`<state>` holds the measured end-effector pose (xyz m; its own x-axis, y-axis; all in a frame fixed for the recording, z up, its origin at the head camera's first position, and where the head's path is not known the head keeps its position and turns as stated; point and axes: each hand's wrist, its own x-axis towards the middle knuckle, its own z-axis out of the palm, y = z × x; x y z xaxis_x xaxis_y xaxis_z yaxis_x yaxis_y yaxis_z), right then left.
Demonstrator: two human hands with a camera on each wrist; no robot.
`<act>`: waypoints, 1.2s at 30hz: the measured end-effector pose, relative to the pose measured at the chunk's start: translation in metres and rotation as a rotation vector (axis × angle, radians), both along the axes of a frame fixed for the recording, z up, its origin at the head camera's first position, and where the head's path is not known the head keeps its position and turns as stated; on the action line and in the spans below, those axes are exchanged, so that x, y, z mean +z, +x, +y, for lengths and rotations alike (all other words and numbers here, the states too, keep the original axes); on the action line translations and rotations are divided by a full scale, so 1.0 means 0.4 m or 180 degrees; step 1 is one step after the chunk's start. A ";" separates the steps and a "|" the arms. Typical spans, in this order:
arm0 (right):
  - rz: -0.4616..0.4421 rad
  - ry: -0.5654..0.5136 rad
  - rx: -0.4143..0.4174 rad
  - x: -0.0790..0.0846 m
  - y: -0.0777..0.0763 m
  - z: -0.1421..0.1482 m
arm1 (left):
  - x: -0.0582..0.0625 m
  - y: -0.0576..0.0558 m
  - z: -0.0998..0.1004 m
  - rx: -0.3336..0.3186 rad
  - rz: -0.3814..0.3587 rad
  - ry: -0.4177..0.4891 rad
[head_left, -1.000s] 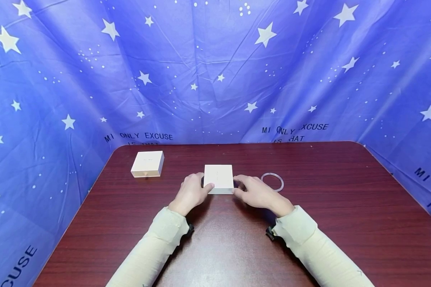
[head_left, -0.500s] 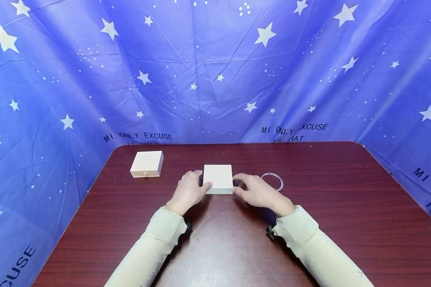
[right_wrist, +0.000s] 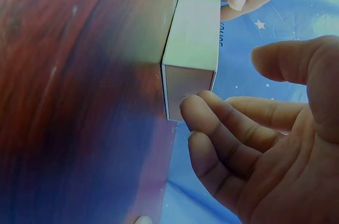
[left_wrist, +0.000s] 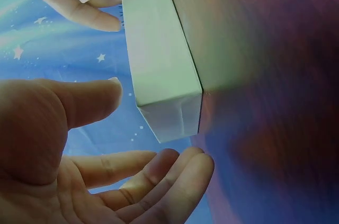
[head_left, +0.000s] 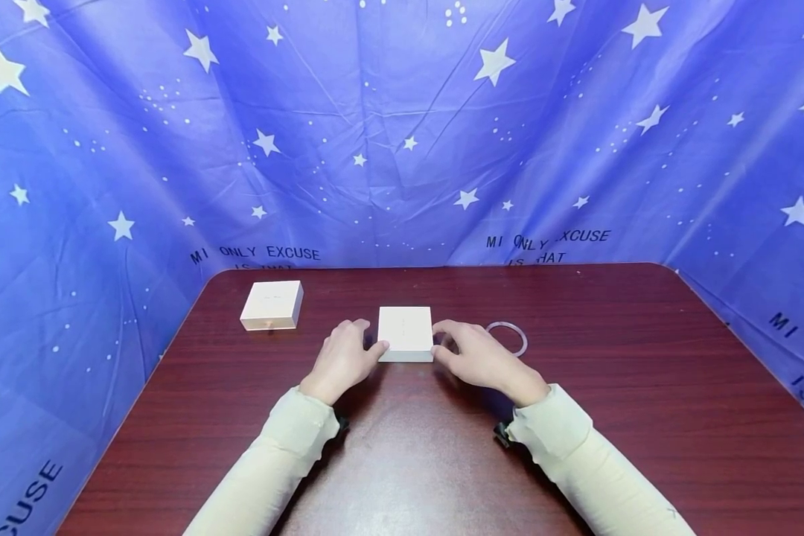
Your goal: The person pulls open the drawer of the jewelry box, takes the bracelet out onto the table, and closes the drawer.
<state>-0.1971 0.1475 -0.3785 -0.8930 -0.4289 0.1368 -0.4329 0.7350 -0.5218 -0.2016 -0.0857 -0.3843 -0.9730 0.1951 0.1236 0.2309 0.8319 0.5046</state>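
Lying flat on the reddish-brown wood-grain tabletop (head_left: pixel 409 461), the white cardboard gift box (head_left: pixel 405 329) sits between 2 bare hands, and everything I see is placed around it. Its top looks nearly square, so I can't name a clear long axis; its low front face runs crosswise, from 1 hand toward the other. The right hand (head_left: pixel 482 357) seems the nearer of the 2: its bent fingers come up to the box's right end, where a panel shows inset in the outer shell, though I can't tell whether they touch. The thumb stands spread away from them. The left hand (head_left: pixel 340 361) is off the box's left end, thumb spread from fingers, with a gap showing in the left wrist view. Neither pinches anything. Beyond the right hand, to the box's right, lies a pale bangle-like ring (head_left: pixel 525 342); well to the box's left and slightly farther back rests a second white gift box (head_left: pixel 272 304).
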 end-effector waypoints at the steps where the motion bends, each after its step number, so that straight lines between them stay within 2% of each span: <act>1: 0.0009 -0.0012 -0.0017 0.001 0.001 -0.002 | 0.001 0.001 -0.003 0.0004 -0.0001 0.0004; 10: 0.0217 0.0049 -0.0312 0.007 0.017 -0.028 | -0.001 0.009 -0.043 0.0079 0.0070 -0.0091; 21: 0.0257 0.0084 -0.0369 0.020 0.019 -0.067 | 0.023 0.000 -0.114 0.0214 -0.0063 -0.0229; 36: 0.0347 0.0312 -0.0131 0.037 0.008 -0.165 | 0.034 -0.002 -0.169 0.0213 -0.0007 -0.0291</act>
<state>-0.1938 0.0814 -0.3638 -0.8922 -0.4082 0.1933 -0.4516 0.7984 -0.3982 -0.2022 -0.1534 -0.3707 -0.9845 0.1401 0.1059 0.1723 0.8880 0.4264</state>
